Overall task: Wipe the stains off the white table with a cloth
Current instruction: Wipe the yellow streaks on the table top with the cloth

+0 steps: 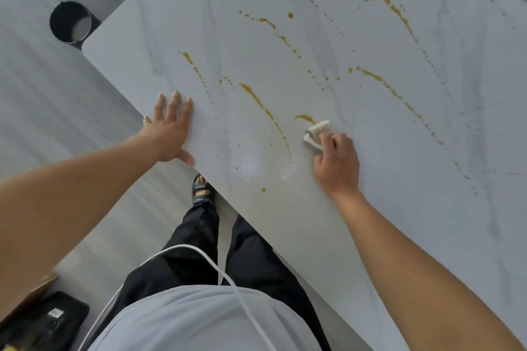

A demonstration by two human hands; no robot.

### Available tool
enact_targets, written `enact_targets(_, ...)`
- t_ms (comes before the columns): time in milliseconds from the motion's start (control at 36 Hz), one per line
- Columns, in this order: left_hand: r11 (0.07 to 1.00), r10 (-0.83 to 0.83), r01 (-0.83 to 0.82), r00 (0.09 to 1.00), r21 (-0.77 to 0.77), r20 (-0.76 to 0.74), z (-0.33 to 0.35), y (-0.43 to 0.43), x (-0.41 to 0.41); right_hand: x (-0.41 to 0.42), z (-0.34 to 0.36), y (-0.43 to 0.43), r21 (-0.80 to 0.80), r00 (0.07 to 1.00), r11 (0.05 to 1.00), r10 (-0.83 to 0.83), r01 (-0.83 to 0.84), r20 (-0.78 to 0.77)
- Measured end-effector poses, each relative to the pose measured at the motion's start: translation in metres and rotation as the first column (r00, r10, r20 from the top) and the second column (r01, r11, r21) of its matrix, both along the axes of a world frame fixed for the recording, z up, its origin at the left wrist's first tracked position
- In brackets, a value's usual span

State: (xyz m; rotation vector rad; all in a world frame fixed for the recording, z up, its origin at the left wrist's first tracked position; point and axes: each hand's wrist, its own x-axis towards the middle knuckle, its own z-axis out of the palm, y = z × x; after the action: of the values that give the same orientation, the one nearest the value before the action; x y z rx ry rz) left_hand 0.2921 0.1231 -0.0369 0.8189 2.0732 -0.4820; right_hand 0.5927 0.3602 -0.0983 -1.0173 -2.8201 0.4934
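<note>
Forearms [413, 251] cross the near edge of the surface [399, 208]: left grip [171, 128] flat, bracing; right grip [336, 162] curled round a cloth [318, 134] touching a yellow-brown stain [305, 118], wiping seemingly just started, a sweep across it due next.

One table [370, 208], one cloth [318, 131], two hands [170, 129] [338, 164], one black bin [70, 23], many stains [253, 95]

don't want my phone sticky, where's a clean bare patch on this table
Clean: the table corner beyond the left hand, up to the first streak; also the near side just right of the right hand and forearm. Crowded: brown stains streak the whole middle, from the cloth to the far side.
</note>
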Motion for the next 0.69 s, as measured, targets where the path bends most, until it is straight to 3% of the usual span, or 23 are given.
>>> enact_targets(56,1.000,0.002,-0.002,1.000,-0.001,0.003,0.001,0.000,0.000,0.005,0.000,-0.003,-0.050,0.997,0.996,0.078,-0.078,-0.010)
enact_targets(167,1.000,0.011,-0.011,1.000,0.002,0.010,0.003,-0.001,0.001,0.003,0.007,0.014,-0.083,0.997,0.993,0.081,-0.080,0.006)
enact_targets(306,1.000,0.017,-0.017,1.000,0.000,0.006,0.001,-0.001,0.001,-0.016,0.012,0.025,-0.136,0.964,0.955,-0.266,0.265,0.008)
enact_targets(361,1.000,0.015,-0.015,1.000,0.000,0.006,0.001,-0.001,0.000,-0.022,0.013,0.013,-0.112,0.949,0.942,-0.315,0.316,0.027)
enact_targets(472,1.000,0.015,-0.015,1.000,0.002,0.007,0.001,-0.001,0.000,-0.014,0.010,-0.022,-0.065,1.000,0.998,-0.020,0.021,0.015)
enact_targets(556,1.000,0.016,-0.016,1.000,0.011,0.005,0.000,-0.002,0.000,-0.002,0.010,-0.036,-0.101,0.980,0.975,0.199,-0.197,0.009)
enact_targets(639,0.999,0.021,-0.021,1.000,0.026,0.006,-0.001,-0.004,-0.001,-0.002,0.009,-0.028,-0.117,0.978,0.972,0.206,-0.203,0.010)
enact_targets(694,0.999,0.023,-0.023,1.000,0.032,0.009,-0.001,-0.004,-0.001,-0.005,0.010,-0.023,-0.139,0.998,0.989,0.053,-0.050,0.016)
